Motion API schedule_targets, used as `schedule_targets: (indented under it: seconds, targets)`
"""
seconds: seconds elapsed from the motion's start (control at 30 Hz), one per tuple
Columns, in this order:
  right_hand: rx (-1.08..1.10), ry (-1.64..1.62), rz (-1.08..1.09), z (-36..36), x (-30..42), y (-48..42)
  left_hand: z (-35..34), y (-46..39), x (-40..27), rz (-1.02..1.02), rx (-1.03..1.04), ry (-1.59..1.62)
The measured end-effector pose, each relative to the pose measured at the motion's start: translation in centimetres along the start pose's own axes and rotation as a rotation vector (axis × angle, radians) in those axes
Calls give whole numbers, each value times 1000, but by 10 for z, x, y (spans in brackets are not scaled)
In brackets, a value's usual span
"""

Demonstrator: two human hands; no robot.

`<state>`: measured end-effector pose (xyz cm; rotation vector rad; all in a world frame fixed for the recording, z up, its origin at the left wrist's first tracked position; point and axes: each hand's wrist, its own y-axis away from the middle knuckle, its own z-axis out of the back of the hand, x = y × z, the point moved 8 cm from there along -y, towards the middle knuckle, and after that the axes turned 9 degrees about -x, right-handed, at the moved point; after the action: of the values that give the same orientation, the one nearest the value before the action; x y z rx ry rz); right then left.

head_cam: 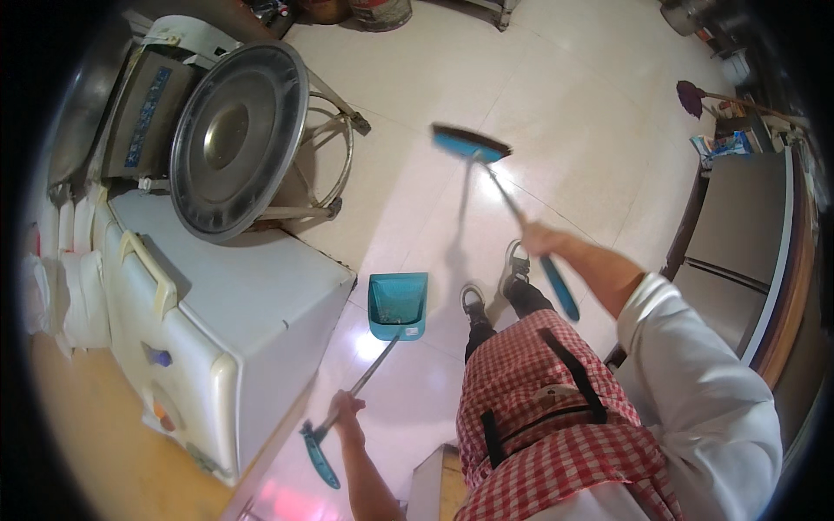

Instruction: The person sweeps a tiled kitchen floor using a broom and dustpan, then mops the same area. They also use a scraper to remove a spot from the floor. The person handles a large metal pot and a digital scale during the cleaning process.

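Note:
My right hand grips the handle of a blue broom near its blue grip. The broom head, with dark bristles and blurred, is on or just above the tiled floor ahead of my feet. Low on the left, my left hand is closed around the metal handle of a teal dustpan, just beyond its teal end grip. The pan sits on the floor, open side away from me, beside a white appliance. Some small debris shows inside it.
To the left stands a white chest freezer or similar appliance. A large round metal lid or tray leans beside it, near a metal-legged stand. A steel cabinet is at the right, with a dark red mop beyond. My shoes are on the floor.

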<state>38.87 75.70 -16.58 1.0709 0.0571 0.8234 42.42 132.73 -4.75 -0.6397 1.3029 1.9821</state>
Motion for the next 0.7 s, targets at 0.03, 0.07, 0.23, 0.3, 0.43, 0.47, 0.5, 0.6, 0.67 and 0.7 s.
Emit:
schedule_targets:
  seconds: [0.03, 0.07, 0.23, 0.3, 0.43, 0.47, 0.5, 0.6, 0.67, 0.7]
  targets:
    - [81, -28, 1, -31, 22, 18, 5, -2, 1, 30, -14, 28]
    - [3, 104, 221, -72, 29, 13, 4, -4, -1, 20, 5, 13]
    - [337, 369, 503, -197, 102, 92, -11, -9, -25, -25, 23, -66]
    - [375, 201, 474, -173, 136, 117, 2, -24, -11, -26, 15, -81]
    - [359, -37, 352, -64, 113, 166, -2, -27, -19, -95, 62, -98]
    - [336, -79, 329, -31, 99, 184, -10, -20, -27, -123, 66, -50]
    - [275, -194, 333, -16, 67, 188, -23, -15, -37, -123, 101, -149]
    - [103, -430, 178, 34, -11, 210, -63, 5, -73, -80, 105, -19]
    - [34, -504, -22, 82, -37, 234, -94, 14, -110, -86, 157, 34]
    - [-55, -551, -68, 96, -60, 234, -112, 15, -132, -90, 200, 75]
